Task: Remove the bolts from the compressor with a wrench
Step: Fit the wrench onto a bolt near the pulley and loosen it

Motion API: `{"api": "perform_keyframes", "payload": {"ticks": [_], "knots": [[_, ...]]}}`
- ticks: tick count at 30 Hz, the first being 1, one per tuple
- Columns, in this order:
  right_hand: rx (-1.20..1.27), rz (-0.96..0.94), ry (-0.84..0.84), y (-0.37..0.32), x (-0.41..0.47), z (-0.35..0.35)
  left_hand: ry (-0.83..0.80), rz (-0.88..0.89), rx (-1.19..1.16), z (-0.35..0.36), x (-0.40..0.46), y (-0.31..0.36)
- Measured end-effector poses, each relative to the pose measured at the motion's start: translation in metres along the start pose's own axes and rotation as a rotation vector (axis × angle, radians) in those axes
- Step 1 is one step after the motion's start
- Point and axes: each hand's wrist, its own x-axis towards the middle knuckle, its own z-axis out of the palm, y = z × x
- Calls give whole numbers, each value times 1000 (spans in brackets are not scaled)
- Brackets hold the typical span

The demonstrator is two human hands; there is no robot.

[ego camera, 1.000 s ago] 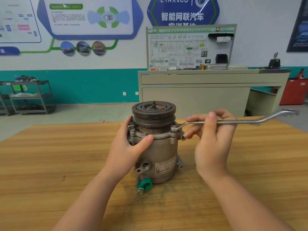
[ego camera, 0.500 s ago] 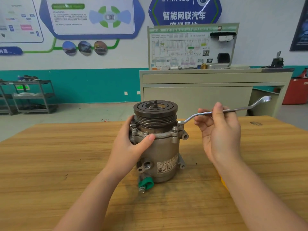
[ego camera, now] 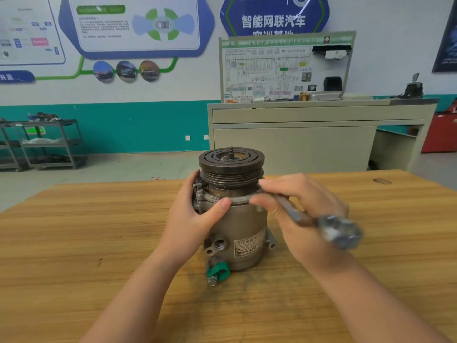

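A grey metal compressor point(ego camera: 243, 233) stands upright on the wooden table point(ego camera: 74, 243), its dark grooved pulley on top. My left hand point(ego camera: 195, 219) grips its upper body from the left, thumb across the front flange. My right hand point(ego camera: 304, 214) holds a silver ring wrench point(ego camera: 329, 226) just right of the compressor. The wrench's free ring end points toward me and is motion-blurred. Its other end reaches the right side of the flange, hidden behind my fingers. A bolt head point(ego camera: 197, 186) shows on the flange's left ear.
A green clip and small fitting point(ego camera: 217, 272) stick out at the compressor's base toward me. A beige workbench point(ego camera: 309, 134) with a wiring display board stands behind the table. Metal shelf carts point(ego camera: 47, 144) line the left wall, and a red cabinet point(ego camera: 440, 134) is far right.
The wrench has swung round from pointing away to the right to pointing toward me. My right hand moved in close to the compressor's flange. My left hand has kept its hold.
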Motion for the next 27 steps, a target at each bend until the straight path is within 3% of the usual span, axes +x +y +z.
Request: {"api": "perform_keyframes", "payload": {"ticks": [5,7,10,12,14,18,23,27], "knots": [[32,-28,42,1,-5,7,0,8,23,0,0,-2],[200,210,187,-2,-3,10,-1,-6,14,0,1,-4],[558,782,423,2,8,7,-6,-16,13,-1,1,-4],[816,1101,449,12,18,-2,-7,-19,14,0,0,-5],[967,1241,443,19,25,-7,-7,-24,15,-1,0,-5],[1030,1121,480,19,25,-8,-9,-19,17,-1,0,-2],[711,899,444,14,24,-5,-6,-20,9,-1,0,-2],[602,816,361,10,20,-5,-10,-20,8,0,-1,-1]]}}
